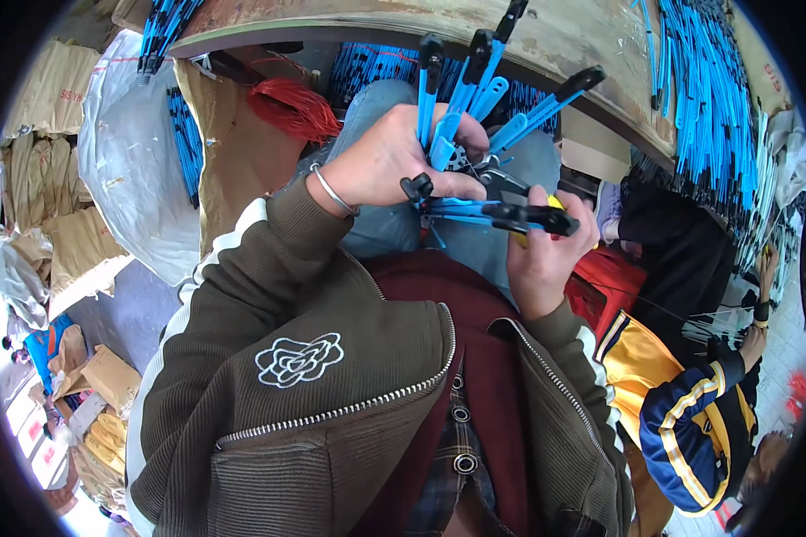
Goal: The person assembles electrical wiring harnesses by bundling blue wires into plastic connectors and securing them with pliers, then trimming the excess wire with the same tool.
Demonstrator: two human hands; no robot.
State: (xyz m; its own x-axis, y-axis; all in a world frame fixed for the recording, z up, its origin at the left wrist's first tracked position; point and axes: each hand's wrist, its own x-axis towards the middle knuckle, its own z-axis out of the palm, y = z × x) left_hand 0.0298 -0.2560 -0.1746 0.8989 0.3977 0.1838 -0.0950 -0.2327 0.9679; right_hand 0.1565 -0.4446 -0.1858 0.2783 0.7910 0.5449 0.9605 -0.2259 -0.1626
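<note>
Above my lap, my left hand (403, 161) is closed around a piece with several flat blue arms (461, 121) that fan out from a small metal hub (461, 159). Black caps (584, 80) cover the arm ends. My right hand (553, 251) grips a tool with a yellow handle (557, 204); its metal end reaches toward the hub, and I cannot make out its exact kind. One black-capped arm (537, 219) points toward my right hand and lies across it, hiding part of the tool and fingers.
A wooden table (367, 16) curves along the far side, with a heap of blue black-tipped rods (712, 107) at its right. Red cord strands (291, 107), cardboard (242, 152) and a plastic sack (139, 161) lie to the left. Another person's blue-and-yellow sleeve (685, 438) is close at right.
</note>
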